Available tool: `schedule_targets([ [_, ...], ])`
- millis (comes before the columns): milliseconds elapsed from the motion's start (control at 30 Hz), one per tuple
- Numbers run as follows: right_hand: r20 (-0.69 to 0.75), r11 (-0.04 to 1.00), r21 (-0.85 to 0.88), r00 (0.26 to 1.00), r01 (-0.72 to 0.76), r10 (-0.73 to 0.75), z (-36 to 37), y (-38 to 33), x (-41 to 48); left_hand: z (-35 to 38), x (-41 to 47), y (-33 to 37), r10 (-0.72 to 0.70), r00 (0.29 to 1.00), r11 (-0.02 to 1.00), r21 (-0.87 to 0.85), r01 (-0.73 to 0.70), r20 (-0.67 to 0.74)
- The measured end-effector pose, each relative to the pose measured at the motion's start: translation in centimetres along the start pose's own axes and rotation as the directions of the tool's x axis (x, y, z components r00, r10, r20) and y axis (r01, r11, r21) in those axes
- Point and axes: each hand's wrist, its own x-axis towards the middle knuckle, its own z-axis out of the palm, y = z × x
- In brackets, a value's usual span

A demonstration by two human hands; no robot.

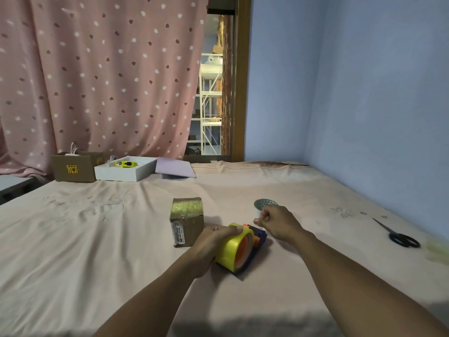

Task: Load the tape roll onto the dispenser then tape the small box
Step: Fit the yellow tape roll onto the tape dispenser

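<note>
A yellow tape roll [230, 251] with an orange core sits on a blue dispenser [258, 239] lying on the bed. My left hand [213, 242] grips the roll from its left side, thumb over the top. My right hand [277, 221] hovers just beyond the dispenser's far end with fingers pinched together; whether a tape end is between them is too small to tell. The small cardboard box [187, 221] stands to the left of the roll, its top covered in yellowish tape.
Black scissors [398, 234] lie at the right on the pink bedsheet [97, 239]. A round green patterned disc [264, 204] lies behind my right hand. At the back left stand a brown carton [75, 167], a white tray [124, 170] and a lilac lid [175, 169]. The blue wall borders the right.
</note>
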Motion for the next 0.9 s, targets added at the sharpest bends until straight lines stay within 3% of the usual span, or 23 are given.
schedule_targets([
  [133,-0.076,0.999,-0.021,0.997,-0.024,0.022,-0.5,0.5,0.5,-0.5,-0.1,-0.1,0.000,1.000,1.000,-0.014,0.000,-0.011],
  [233,0.011,0.999,-0.010,0.999,-0.036,0.036,-1.0,1.1,0.6,-0.9,-0.2,0.2,-0.007,1.000,1.000,0.005,0.007,-0.007],
  [333,0.048,0.983,0.151,0.994,-0.107,0.101,-0.8,1.4,0.3,-0.8,-0.3,0.3,-0.019,1.000,1.000,0.012,0.019,0.000],
  [467,0.257,0.855,0.410,0.940,-0.317,0.225,-0.8,1.6,-0.5,-0.3,-0.8,-0.3,-0.001,0.998,0.997,-0.081,-0.004,-0.060],
  [567,0.420,0.762,0.456,0.866,-0.461,0.273,-0.5,0.9,-1.2,0.1,-1.0,-0.2,0.021,0.990,0.978,-0.201,-0.049,-0.141],
  [667,0.527,0.611,0.541,0.799,-0.578,0.290,-0.4,0.9,-1.1,0.1,-1.0,0.7,0.053,0.985,0.950,-0.297,-0.100,-0.162],
  [733,0.601,0.447,0.626,0.761,-0.639,0.247,-0.1,0.9,-1.1,0.1,-1.1,1.6,0.068,0.985,0.936,-0.332,-0.119,-0.160],
  [900,0.544,-0.020,0.836,0.825,-0.548,0.149,1.6,0.3,-1.0,1.0,-1.3,4.2,0.088,0.986,0.911,-0.389,-0.136,-0.139],
])
